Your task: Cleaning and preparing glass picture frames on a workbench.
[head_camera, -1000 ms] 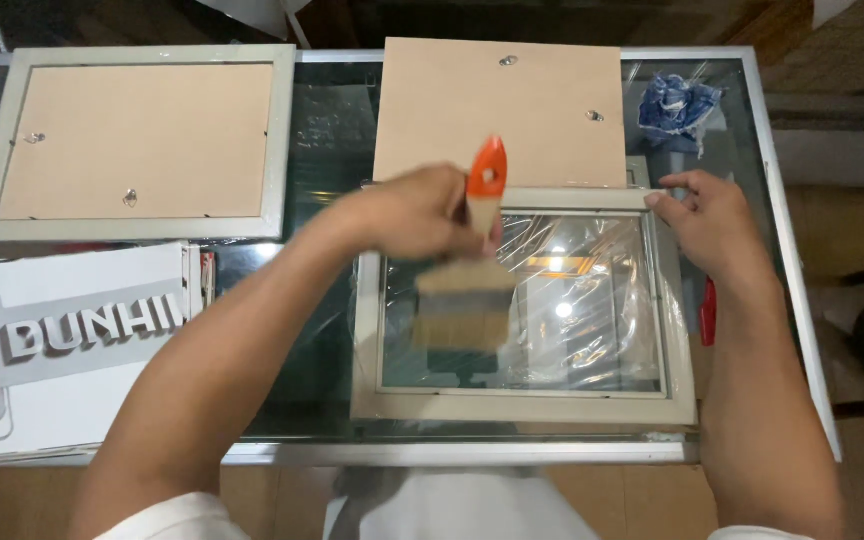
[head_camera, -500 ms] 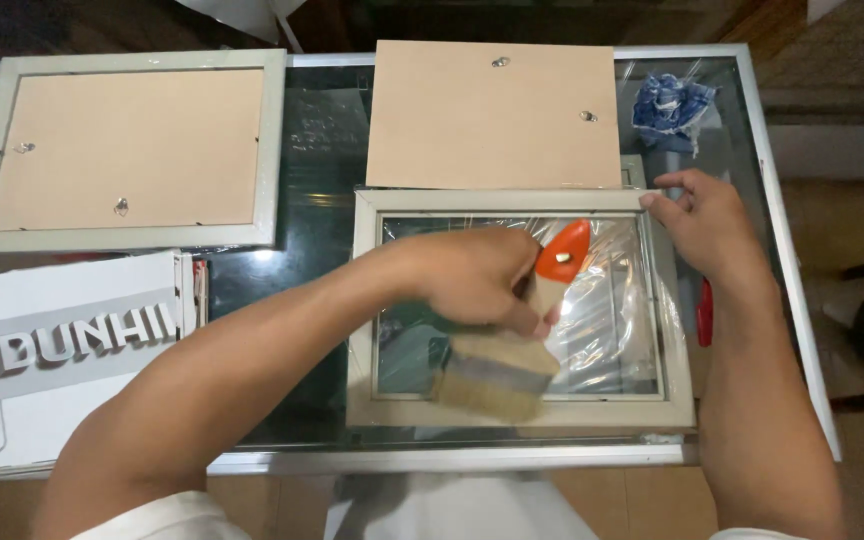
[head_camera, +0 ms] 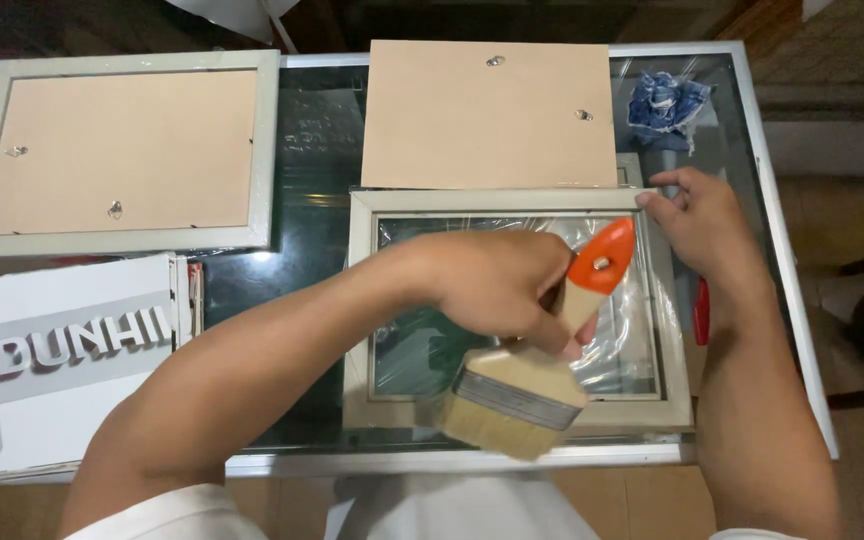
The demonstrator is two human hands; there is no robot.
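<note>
My left hand point(head_camera: 497, 285) grips a wide paintbrush point(head_camera: 530, 378) with a wooden handle, an orange tip and pale bristles. The bristles rest over the near rail of a grey picture frame point(head_camera: 360, 300) lying on the glass table. Clear crinkled plastic film point(head_camera: 624, 330) covers the frame's opening. My right hand point(head_camera: 704, 225) presses on the frame's far right corner, fingers bent, holding it down. A loose brown backing board point(head_camera: 487, 115) with small metal hangers lies just beyond the frame.
A second grey frame point(head_camera: 117, 145) with its brown back fitted lies at the far left. A white box point(head_camera: 62, 360) sits at the near left. A blue crumpled cloth point(head_camera: 664, 103) lies at the far right corner. The table's metal edge point(head_camera: 452, 460) runs along the near side.
My left hand has swept the brush from the frame's far side toward me, down across the film to the near rail. The right hand has stayed on the corner.
</note>
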